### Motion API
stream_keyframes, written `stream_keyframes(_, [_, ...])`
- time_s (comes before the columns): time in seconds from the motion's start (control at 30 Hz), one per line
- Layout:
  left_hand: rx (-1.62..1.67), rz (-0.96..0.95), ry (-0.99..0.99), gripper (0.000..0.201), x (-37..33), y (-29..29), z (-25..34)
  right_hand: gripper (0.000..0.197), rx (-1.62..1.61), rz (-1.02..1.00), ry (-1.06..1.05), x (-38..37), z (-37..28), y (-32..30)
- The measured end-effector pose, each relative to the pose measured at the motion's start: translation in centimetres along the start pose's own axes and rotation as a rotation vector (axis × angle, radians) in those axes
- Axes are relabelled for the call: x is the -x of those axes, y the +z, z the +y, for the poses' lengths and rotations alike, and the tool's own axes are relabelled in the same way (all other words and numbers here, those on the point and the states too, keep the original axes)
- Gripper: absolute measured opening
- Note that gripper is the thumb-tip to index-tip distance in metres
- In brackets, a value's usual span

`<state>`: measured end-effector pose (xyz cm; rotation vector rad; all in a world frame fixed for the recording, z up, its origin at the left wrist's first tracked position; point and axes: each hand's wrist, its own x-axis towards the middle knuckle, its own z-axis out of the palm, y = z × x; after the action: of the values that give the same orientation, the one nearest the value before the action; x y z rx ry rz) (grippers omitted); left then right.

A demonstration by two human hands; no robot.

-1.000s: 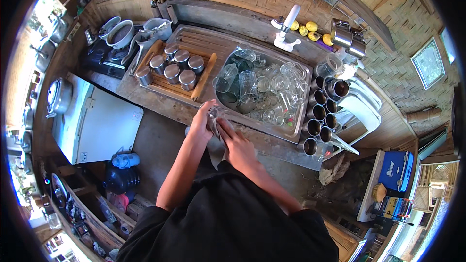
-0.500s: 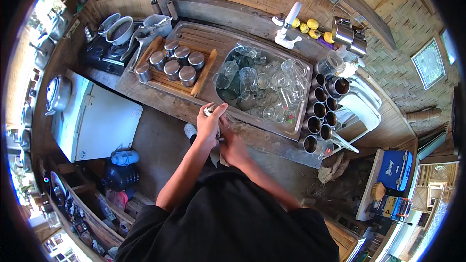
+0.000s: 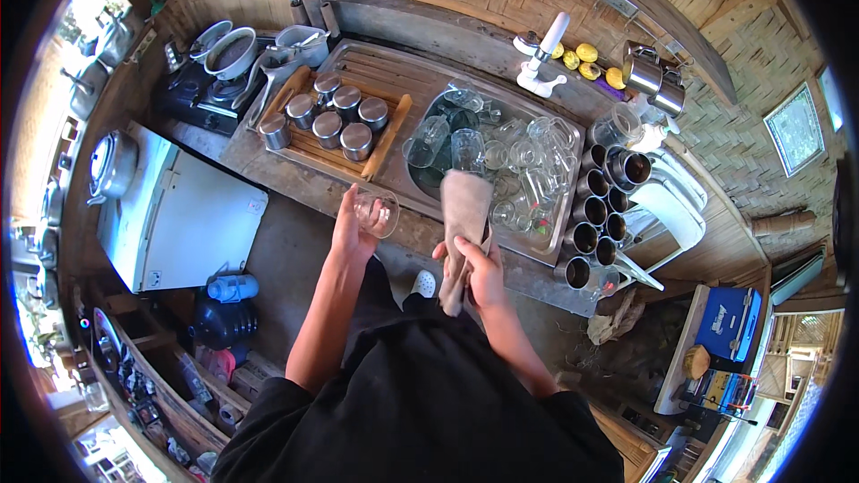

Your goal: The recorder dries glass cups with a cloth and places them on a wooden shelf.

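Note:
My left hand is wrapped round a clear drinking glass, held in front of the counter's near edge. The glass is tilted and its round rim faces right. In my right hand is a beige-grey cloth, bunched in the fingers with its upper end standing up before the sink. Beyond my hands, the metal sink basin is crowded with clear glasses and glass mugs. Left of the basin, a slatted wooden tray carries several upside-down metal cups.
Several dark-mouthed metal cups line the counter right of the sink. A white faucet rises behind it, near yellow fruit. White folding chairs lean at the right. A stove with pots and a white fridge are on the left.
My hands were together before the counter and have come apart. The left has moved left with the glass, the right to the right with the cloth. The view has shifted slightly.

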<state>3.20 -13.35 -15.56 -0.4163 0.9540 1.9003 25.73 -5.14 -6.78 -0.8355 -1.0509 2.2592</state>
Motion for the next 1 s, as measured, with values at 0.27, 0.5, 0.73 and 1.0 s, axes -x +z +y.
stream_keyframes(0.27, [0.043, -0.229, -0.094, 0.031, 2.2, 2.7, -2.5, 0.075, 1.520, -0.119, -0.664, -1.0, 3.5, 2.1])
stream_keyframes(0.5, [-0.312, 0.053, 0.302, 0.039, 5.3, 5.4, -4.2, 0.072, 1.407, -0.169, -0.614, -1.4, 7.1, 2.1])
stream_keyframes(0.73, [-0.439, 0.016, 0.185, 0.043, 5.7, 6.3, -2.7, 0.031, 0.096, -0.314, 0.381, -1.9, 3.2, 1.5])
stream_keyframes(1.0, [-0.273, 0.048, 0.461, 0.048, 3.5, 5.8, -2.0, 0.021, -0.919, -0.469, 0.633, -1.1, 0.4, 0.9])
